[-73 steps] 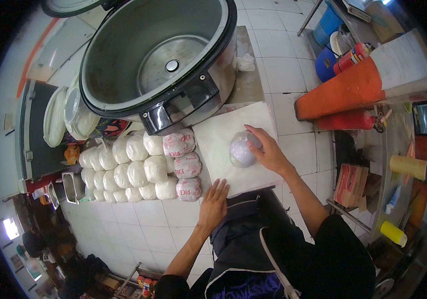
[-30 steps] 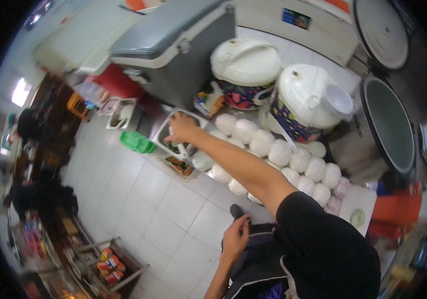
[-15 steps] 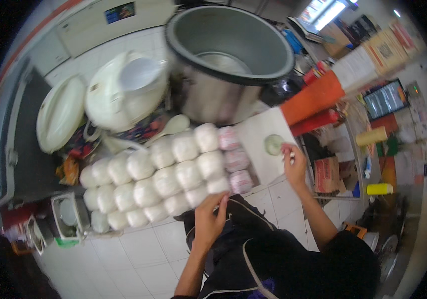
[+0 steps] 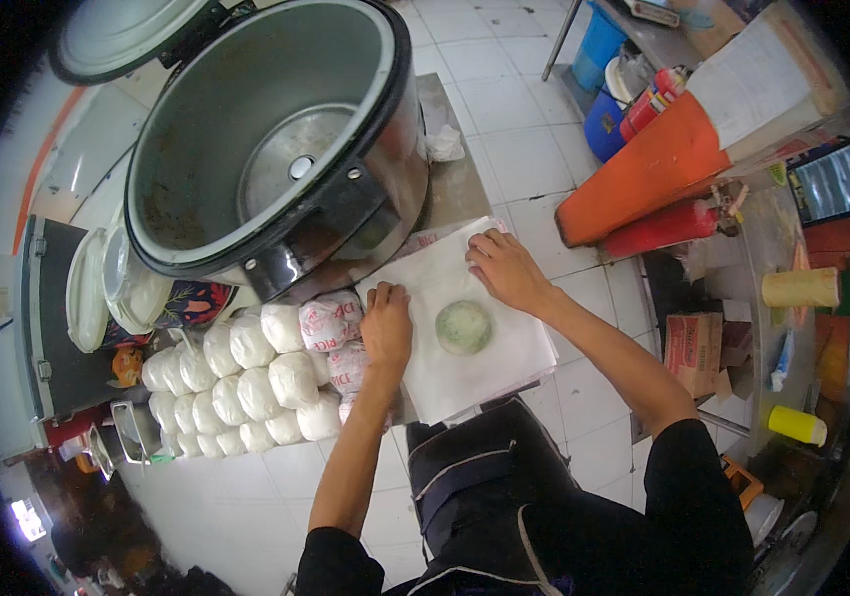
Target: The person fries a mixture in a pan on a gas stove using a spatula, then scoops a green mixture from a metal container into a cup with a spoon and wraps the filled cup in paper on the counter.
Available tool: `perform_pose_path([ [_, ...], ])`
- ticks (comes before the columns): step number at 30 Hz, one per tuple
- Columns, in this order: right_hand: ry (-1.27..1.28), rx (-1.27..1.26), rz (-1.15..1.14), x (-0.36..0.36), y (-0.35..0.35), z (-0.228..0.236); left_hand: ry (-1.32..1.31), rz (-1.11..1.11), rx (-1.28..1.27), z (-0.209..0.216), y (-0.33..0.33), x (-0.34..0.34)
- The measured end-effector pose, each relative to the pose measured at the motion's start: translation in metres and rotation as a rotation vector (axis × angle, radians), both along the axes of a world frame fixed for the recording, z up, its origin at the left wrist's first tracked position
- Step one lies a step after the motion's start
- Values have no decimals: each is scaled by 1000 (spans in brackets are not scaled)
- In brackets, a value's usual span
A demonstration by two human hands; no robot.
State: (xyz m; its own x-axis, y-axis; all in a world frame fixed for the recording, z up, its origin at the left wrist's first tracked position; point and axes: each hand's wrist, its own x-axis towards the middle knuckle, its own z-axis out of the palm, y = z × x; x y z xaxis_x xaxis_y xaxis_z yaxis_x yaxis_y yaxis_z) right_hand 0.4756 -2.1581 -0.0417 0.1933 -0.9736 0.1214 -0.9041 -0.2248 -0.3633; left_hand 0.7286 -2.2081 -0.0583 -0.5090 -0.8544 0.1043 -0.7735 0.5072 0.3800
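Observation:
A stack of white paper sheets [image 4: 425,382] lies before me, its far edge near the big cooker. On the top sheet rests a small round, greenish, translucent dish [image 4: 464,328]; which way up it sits I cannot tell. With bent fingers my left hand [image 4: 386,326] grips the paper at its far left corner, beside the wrapped bundles. The far right corner is pinched by my right hand [image 4: 507,269], thumb and fingers together. Rows of rounded, paper-wrapped bundles [image 4: 259,392] stand to the left, several with red print [image 4: 330,322].
The large metal cooker [image 4: 272,139] stands open at the far left, its inside bare. An orange panel [image 4: 643,169] and a red fire extinguisher [image 4: 658,229] jut in from the right. A cardboard box [image 4: 693,353] sits under the right-hand counter. White lidded tubs [image 4: 137,278] are behind the bundles.
My view has swung, bringing the paper to the middle. My right hand has left the dish for the paper's far right corner; my left hand has moved from the bundles to the far left corner.

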Motion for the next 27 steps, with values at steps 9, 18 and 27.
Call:
perform_pose_path([
  [9,22,-135,145,-16,-6,-12,-70,-41,-89,-7,9,-3],
  [18,-137,-126,188,-22,-13,-15,-62,-96,-65,-12,8,0],
  [27,-90,18,19,-8,-29,-8,-77,-127,-69,-4,8,-1],
])
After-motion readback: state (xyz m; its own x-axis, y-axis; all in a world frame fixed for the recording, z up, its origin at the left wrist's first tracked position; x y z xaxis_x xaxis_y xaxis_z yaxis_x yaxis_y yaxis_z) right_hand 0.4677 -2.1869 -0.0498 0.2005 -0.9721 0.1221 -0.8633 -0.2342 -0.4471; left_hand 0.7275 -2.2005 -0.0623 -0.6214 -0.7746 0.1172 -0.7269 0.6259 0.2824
